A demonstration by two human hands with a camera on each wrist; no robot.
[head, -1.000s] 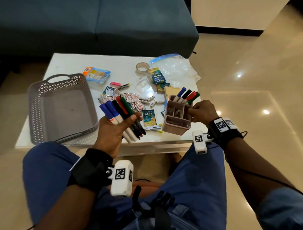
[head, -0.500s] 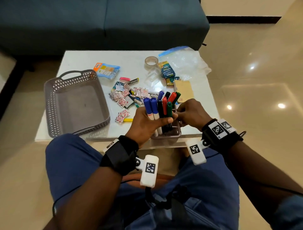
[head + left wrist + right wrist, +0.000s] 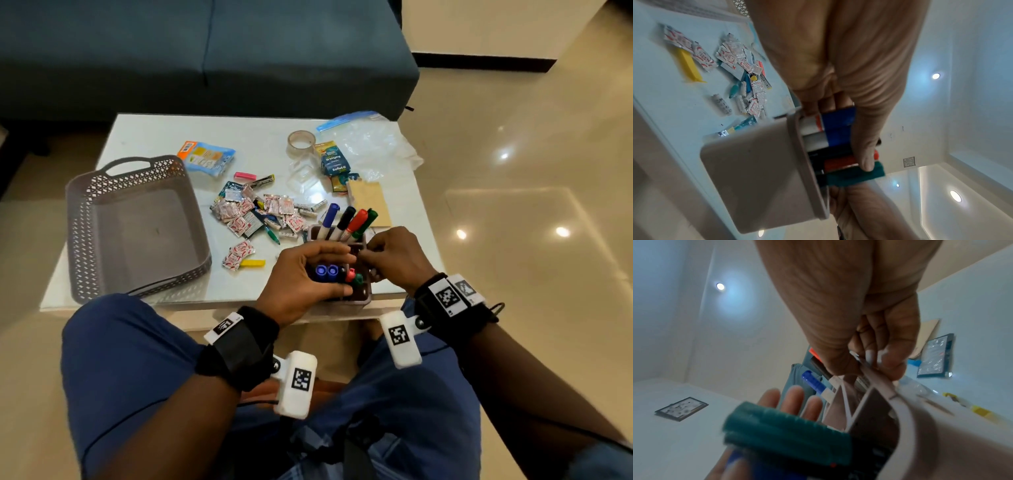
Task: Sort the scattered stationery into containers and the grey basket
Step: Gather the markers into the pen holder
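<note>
Markers (image 3: pixel 334 274), a second ago fanned in the left hand (image 3: pixel 301 277), now stand inside the pen holder (image 3: pixel 363 298), still clasped; right hand (image 3: pixel 394 258) pinches its rim.

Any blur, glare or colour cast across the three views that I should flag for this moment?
Head view: sharp, wide-angle bowing at the edges, ceiling-light glare on the glossy floor. Left wrist view: bluish cast, motion blur on the pen holder and marker bundle. Right wrist view: nearest green marker caps heavily blurred, ceiling lamp flaring.
</note>
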